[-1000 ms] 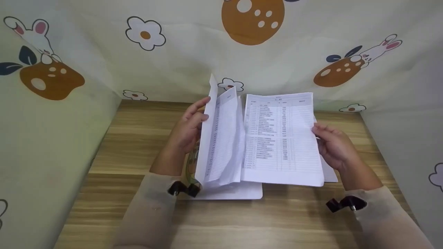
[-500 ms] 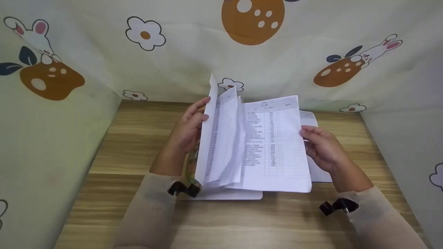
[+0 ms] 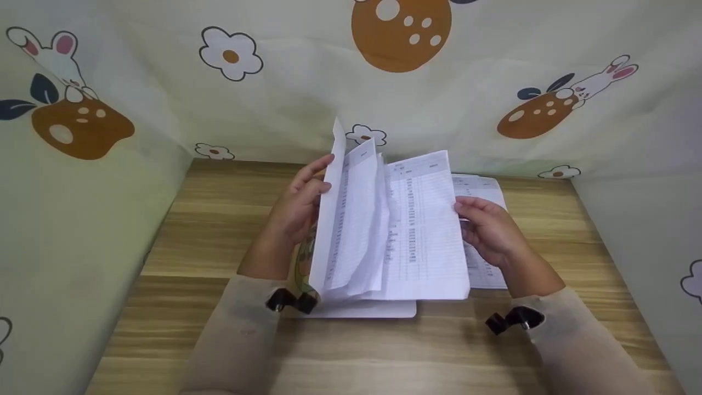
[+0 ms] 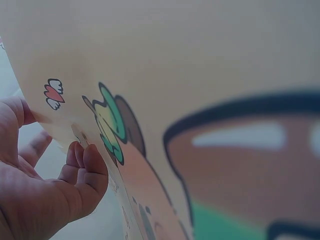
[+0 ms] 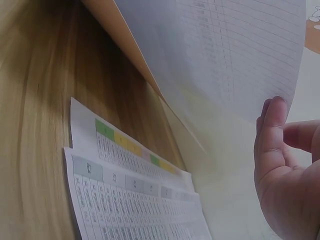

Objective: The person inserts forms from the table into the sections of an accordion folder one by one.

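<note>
In the head view my left hand [image 3: 296, 211] pinches the edge of a folder's upright cover [image 3: 328, 219]. Cartoon drawings, among them a winged heart [image 4: 54, 94], decorate its outer side in the left wrist view. Printed pages [image 3: 359, 219] stand inside the half-raised folder. With thumb and fingers, my right hand [image 3: 491, 227] pinches the right edge of a printed sheet [image 3: 425, 230], its left side tucked against those pages. Whether that sheet is loose or bound, I cannot tell. A white lower flap [image 3: 378, 309] lies on the table beneath.
More printed sheets [image 3: 482, 263] lie flat on the wooden table [image 3: 351, 356], behind and below my right hand; the right wrist view shows their table headings [image 5: 135, 180], some green and yellow. A patterned cloth [image 3: 296, 99] hangs along the back and sides.
My right hand has moved left, carrying the printed sheet toward the folder's pages. This uncovers more of the sheets on the table. My left hand and the cover stay put.
</note>
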The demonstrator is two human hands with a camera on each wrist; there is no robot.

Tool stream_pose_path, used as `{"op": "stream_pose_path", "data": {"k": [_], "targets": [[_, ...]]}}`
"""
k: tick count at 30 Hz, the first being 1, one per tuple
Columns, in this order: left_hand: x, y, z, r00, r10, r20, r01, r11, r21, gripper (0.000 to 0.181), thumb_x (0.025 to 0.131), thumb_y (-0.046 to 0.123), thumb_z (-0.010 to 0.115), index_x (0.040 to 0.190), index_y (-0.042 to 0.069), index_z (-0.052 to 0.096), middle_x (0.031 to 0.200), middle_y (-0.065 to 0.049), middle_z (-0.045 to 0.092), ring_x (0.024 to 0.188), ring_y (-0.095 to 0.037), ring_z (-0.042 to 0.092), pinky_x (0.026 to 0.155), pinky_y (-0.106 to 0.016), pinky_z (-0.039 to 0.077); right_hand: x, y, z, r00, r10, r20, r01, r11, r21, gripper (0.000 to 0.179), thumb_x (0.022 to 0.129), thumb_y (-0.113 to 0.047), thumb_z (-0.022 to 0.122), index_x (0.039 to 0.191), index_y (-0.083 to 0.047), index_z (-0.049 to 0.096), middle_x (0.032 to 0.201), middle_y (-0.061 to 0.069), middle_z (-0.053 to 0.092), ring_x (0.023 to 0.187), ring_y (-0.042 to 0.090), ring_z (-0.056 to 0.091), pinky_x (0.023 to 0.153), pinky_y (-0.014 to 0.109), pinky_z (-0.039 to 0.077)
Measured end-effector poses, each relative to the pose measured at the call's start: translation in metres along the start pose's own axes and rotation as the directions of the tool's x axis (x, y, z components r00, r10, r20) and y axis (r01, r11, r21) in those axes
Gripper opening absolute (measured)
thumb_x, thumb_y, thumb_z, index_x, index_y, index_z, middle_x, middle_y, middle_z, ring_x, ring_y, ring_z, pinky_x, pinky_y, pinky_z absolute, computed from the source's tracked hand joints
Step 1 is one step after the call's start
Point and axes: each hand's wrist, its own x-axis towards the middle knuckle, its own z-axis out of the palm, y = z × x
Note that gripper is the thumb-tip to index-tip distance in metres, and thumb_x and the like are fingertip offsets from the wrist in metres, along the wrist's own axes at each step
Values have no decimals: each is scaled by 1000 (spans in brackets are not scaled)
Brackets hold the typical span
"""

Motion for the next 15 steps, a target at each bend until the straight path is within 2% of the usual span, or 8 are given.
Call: {"op": "stream_pose_path", "data": {"k": [10, 15], "targets": [[0, -1, -1, 1000, 0, 4, 0, 1000, 14, 56, 104, 10, 49, 157, 25, 52, 153, -29, 49, 113, -37, 68, 77, -31, 64, 12, 2, 20, 1000, 13, -18, -15, 996, -83, 15, 106, -18, 66, 119, -11, 71, 101, -2, 76, 85, 11, 74, 75, 23, 63], [0, -2, 0, 1000, 10, 10, -10, 1000, 4, 56, 103, 9, 49, 157, 24, 52, 147, -28, 53, 110, -34, 70, 76, -30, 63, 20, 5, 30, 999, 30, -15, -31, 993, -116, 20, 106, -17, 66, 123, -7, 68, 100, -1, 76, 84, 12, 75, 73, 23, 63]]}}
